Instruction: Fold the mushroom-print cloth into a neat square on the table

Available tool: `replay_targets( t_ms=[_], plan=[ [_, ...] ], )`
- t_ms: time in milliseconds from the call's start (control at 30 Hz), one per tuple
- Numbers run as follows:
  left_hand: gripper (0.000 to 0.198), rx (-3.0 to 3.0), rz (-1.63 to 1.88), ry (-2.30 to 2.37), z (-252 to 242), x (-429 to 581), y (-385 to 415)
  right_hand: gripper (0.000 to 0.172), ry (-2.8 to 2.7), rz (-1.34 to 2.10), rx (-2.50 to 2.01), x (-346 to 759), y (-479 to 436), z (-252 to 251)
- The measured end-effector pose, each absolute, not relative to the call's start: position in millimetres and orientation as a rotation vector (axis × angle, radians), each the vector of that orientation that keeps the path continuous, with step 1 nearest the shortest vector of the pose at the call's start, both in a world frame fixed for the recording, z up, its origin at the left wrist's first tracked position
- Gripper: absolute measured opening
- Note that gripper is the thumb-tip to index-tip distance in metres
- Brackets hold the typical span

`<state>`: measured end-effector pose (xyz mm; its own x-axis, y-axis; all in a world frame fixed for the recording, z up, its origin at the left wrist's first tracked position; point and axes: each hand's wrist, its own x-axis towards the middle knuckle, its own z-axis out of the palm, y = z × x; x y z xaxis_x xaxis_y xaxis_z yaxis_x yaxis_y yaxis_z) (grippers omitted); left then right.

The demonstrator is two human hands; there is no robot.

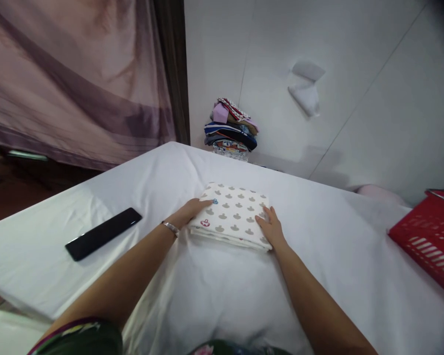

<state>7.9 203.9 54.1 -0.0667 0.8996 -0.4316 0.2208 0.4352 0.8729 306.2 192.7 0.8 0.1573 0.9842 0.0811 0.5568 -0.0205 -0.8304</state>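
A folded white cloth (pixel 235 214) with rows of grey mushroom-like prints lies flat on the white-covered surface in front of me. One print near its left side is blue and another is red. My left hand (pixel 192 209) grips its left edge, thumb on top, the other fingers mostly hidden by the side. At the right edge, my right hand (pixel 273 229) holds the cloth with its thumb and fingers on the top and side. A silver bracelet (pixel 170 228) circles my left wrist.
A long black glossy object (pixel 103 234) lies to the left. Folded clothes (pixel 231 129) are stacked beyond the far edge, by the wall. A red basket (pixel 427 236) stands at the right. A pink-purple curtain (pixel 77 74) hangs at the far left.
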Motion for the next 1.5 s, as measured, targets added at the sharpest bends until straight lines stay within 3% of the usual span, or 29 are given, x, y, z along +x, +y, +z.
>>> replay_targets(
  t_ms=[333,467,667,867,1233,1500],
  plan=[
    [0.058,0.702,0.924,1.474,60,20,154,0.056,-1.482,0.847,-1.579,310,187,10],
    [0.057,0.652,0.967,1.266,57,46,99,0.049,-1.779,0.830,-1.616,335,187,31],
    [0.055,0.607,0.849,1.189,55,43,44,0.047,-2.346,0.531,-1.647,343,166,71],
    [0.056,0.631,1.010,1.337,61,23,66,0.055,-2.473,0.320,-1.351,280,146,67],
    [0.047,0.552,1.305,1.363,44,28,113,0.053,-2.568,0.150,-1.659,261,146,38],
    [0.074,0.588,1.418,1.333,31,22,122,0.052,-2.537,0.303,-1.728,257,151,46]
  ],
)
